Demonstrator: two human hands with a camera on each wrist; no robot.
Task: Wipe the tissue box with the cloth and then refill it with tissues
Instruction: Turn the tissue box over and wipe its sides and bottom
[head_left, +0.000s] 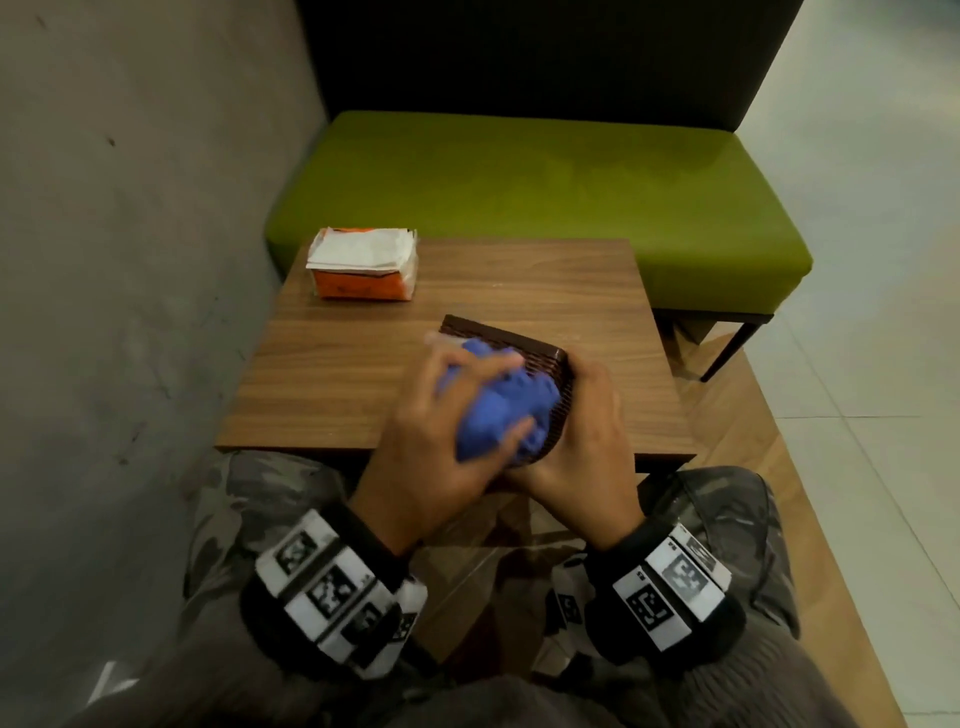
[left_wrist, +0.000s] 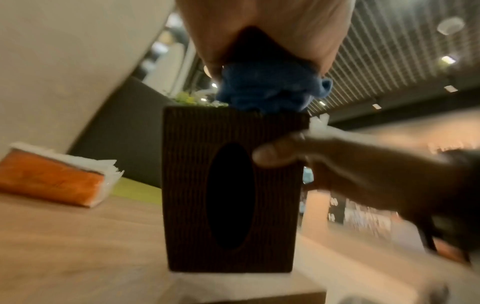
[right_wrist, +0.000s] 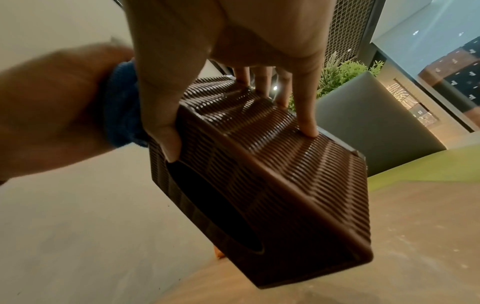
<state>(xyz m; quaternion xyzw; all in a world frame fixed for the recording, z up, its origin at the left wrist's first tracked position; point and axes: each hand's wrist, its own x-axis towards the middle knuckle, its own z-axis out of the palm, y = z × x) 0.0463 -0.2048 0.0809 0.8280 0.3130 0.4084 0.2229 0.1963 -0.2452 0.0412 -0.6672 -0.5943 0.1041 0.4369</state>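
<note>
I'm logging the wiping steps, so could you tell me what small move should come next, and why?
Probably sweep the blue cloth along the tissue box again: the left hand presses it on the box, which the right hand steadies; the tissue pack lies untouched.

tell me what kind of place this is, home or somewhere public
Probably somewhere public, such as a cafe or food court seating area: a small wooden table faces a green padded bench with a tall dark back, and the wrist views show a slatted ceiling with spotlights and planter greenery.

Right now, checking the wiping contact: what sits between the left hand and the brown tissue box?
The bunched blue cloth, gripped by the left hand, lies against the tissue box; the head view shows it best.
</note>
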